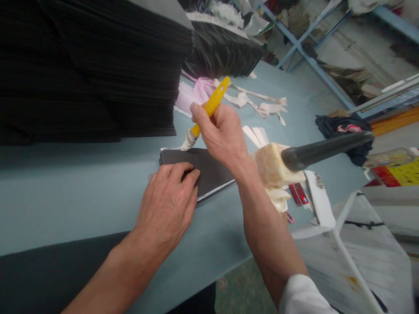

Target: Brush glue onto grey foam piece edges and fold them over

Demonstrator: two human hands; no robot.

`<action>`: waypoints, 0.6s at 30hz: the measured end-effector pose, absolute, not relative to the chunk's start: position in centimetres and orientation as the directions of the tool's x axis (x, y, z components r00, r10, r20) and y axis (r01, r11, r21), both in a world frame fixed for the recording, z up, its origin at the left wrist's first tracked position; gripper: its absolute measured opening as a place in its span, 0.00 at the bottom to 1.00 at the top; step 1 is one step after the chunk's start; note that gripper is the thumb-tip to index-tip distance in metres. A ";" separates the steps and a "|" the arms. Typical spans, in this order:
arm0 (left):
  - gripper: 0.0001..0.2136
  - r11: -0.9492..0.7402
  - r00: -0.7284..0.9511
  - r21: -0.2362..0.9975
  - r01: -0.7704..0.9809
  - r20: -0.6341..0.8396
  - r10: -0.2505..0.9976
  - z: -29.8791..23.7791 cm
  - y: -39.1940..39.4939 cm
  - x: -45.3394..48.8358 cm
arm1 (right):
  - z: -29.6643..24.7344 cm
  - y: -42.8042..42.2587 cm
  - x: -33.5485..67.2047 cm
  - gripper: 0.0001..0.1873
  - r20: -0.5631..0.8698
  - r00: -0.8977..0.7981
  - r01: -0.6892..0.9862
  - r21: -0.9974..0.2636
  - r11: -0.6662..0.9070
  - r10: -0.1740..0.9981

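Note:
A thin stack of dark grey, board-like sheets (212,168) lies on the table, with white smears along its far and near edges. My left hand (172,192) rests on the near left part of this stack, palm down, fingers slightly bent on its surface. Above it, my right hand (224,135) is closed around a paintbrush (214,97) with a yellow handle. The brush is tilted, and its white-coated tip touches the stack's far edge. Part of the stack is covered by my left hand, and my right wrist passes over its right end.
Tall piles of black sheets (131,87) stand at the back left. A cream-coloured container (271,163) with a dark rod sticking out is beside my right forearm. Cloth strips (242,99) and pink fabric (203,88) lie behind. A white-framed rack (352,244) stands at the right.

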State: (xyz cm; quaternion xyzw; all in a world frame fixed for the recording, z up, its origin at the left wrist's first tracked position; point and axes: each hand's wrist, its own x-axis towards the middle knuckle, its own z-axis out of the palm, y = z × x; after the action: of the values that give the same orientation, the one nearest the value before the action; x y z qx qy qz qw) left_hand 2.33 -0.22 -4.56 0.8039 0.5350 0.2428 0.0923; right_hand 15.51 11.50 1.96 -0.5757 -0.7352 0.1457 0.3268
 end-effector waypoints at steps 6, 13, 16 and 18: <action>0.18 -0.430 0.317 0.394 0.812 0.320 0.893 -4.9 -0.3 2.2 | 1.8 12.0 19.2 0.22 0.346 -0.027 0.812 -0.539 0.222 0.938; 0.18 -0.464 0.337 0.345 0.816 0.369 0.866 -5.1 -0.2 2.0 | 1.6 12.1 18.6 0.22 0.352 -0.048 0.770 -0.583 0.259 0.935; 0.18 -0.479 0.342 0.332 0.813 0.393 0.853 -5.2 -0.2 1.9 | 1.3 12.2 19.3 0.22 0.349 -0.072 0.774 -0.571 0.274 0.934; 0.18 -0.483 0.342 0.330 0.811 0.404 0.849 -5.3 -0.1 1.9 | 1.1 12.2 20.5 0.23 0.365 -0.049 0.799 -0.544 0.256 0.930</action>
State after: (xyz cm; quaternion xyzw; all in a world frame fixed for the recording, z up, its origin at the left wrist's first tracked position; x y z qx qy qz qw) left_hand 1.85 -0.15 -5.26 0.8183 0.5070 0.2685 0.0353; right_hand 20.55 12.17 1.06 -0.6021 -0.7178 0.0969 0.3358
